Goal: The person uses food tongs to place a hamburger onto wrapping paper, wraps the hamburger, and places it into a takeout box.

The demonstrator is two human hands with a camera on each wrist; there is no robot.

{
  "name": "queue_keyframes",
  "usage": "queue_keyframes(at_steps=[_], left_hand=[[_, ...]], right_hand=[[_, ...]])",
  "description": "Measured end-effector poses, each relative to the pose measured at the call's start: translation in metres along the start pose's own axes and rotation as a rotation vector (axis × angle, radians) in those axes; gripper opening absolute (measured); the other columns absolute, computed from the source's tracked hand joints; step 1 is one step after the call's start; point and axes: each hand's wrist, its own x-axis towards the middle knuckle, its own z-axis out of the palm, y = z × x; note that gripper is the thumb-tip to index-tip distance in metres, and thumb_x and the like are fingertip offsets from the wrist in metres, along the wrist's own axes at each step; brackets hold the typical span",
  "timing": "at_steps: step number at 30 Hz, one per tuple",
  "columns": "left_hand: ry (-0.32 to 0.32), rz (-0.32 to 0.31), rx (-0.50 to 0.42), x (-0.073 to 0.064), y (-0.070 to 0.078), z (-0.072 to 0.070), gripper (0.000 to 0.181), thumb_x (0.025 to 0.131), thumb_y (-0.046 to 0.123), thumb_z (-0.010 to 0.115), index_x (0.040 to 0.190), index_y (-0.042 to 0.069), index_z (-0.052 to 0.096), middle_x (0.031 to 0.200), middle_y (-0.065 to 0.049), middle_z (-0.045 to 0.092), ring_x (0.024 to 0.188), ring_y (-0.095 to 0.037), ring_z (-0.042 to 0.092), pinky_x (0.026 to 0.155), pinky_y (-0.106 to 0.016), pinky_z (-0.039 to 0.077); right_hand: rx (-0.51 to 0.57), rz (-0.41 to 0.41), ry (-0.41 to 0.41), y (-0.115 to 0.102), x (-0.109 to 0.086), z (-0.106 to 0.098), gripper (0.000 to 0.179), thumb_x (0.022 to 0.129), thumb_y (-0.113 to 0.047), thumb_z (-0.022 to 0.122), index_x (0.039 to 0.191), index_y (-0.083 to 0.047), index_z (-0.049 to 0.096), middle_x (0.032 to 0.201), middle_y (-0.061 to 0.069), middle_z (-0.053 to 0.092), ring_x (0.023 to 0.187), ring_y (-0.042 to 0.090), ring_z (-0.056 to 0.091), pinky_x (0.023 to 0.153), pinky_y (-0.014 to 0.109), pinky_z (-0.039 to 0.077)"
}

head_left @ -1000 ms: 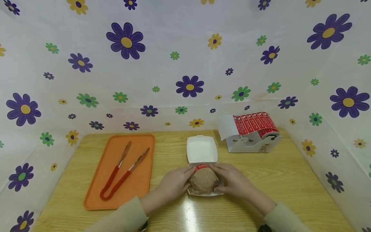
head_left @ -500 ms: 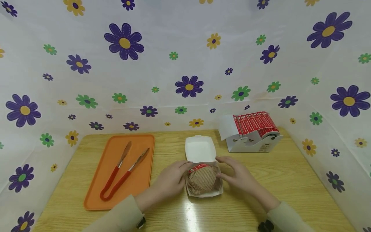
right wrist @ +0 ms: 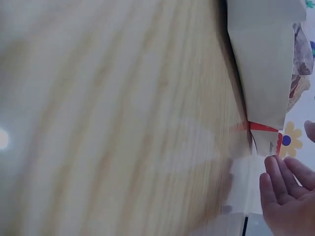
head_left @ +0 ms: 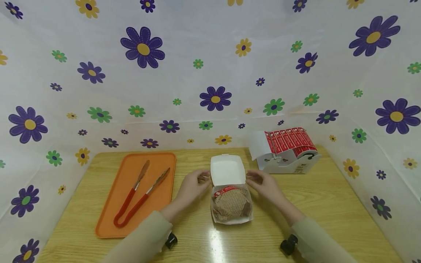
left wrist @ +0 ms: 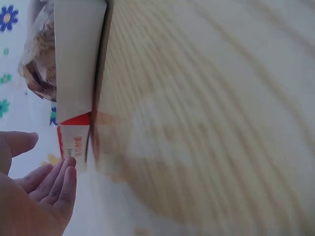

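In the head view, a paper burger box [head_left: 227,171] lies with its white lid folded back, away from me. Its base holds a burger wrapped in brown striped paper [head_left: 231,204] with a red band. My left hand [head_left: 194,186] is at the lid's left edge, and my right hand [head_left: 268,187] is at its right edge. Both wrist views show the fingers loosely extended, the thumb apart and nothing gripped. Whether the fingertips touch the lid is hard to tell. The box's side wall [left wrist: 78,59] and red-trimmed lid show in the left wrist view.
On the left of the wooden table [head_left: 296,204], an orange tray [head_left: 158,215] carries red-handled tongs [head_left: 131,204]. A white carton with red printed packets [head_left: 289,142] stands at the back right. A flowered cloth [head_left: 177,73] encloses the back and sides.
Both hands have let go of the wrapped burger and moved up and outward to the lid's sides. The burger sits in the box base, its red band now tilted.
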Motion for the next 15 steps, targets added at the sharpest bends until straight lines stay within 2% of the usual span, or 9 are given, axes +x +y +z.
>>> queue_keyframes(at_steps=[5, 11, 15], left_hand=[[0.024, -0.073, -0.116, 0.008, -0.004, 0.006, 0.035, 0.096, 0.004, 0.076, 0.128, -0.010, 0.069, 0.114, -0.024, 0.077, 0.103, -0.038, 0.076, 0.092, -0.043, 0.066], [0.002, -0.169, -0.195, 0.017, -0.010, 0.015, 0.037, 0.096, 0.001, 0.076, 0.130, -0.012, 0.067, 0.118, -0.028, 0.076, 0.103, -0.039, 0.077, 0.091, -0.041, 0.066], [0.006, -0.188, -0.240, 0.021, -0.015, 0.017, 0.037, 0.095, -0.001, 0.076, 0.129, -0.012, 0.068, 0.118, -0.028, 0.076, 0.105, -0.039, 0.077, 0.091, -0.039, 0.066]], right_hand=[[0.034, 0.069, -0.028, 0.001, 0.012, 0.008, 0.041, 0.102, -0.008, 0.069, 0.136, 0.014, 0.062, 0.125, 0.031, 0.072, 0.115, 0.044, 0.072, 0.101, 0.050, 0.062], [0.035, 0.111, -0.041, 0.005, 0.018, 0.014, 0.041, 0.102, -0.006, 0.068, 0.136, 0.016, 0.061, 0.125, 0.033, 0.071, 0.114, 0.045, 0.072, 0.097, 0.048, 0.063], [0.056, 0.122, -0.035, 0.005, 0.020, 0.015, 0.041, 0.102, -0.004, 0.068, 0.137, 0.015, 0.060, 0.125, 0.033, 0.071, 0.114, 0.044, 0.072, 0.097, 0.046, 0.063]])
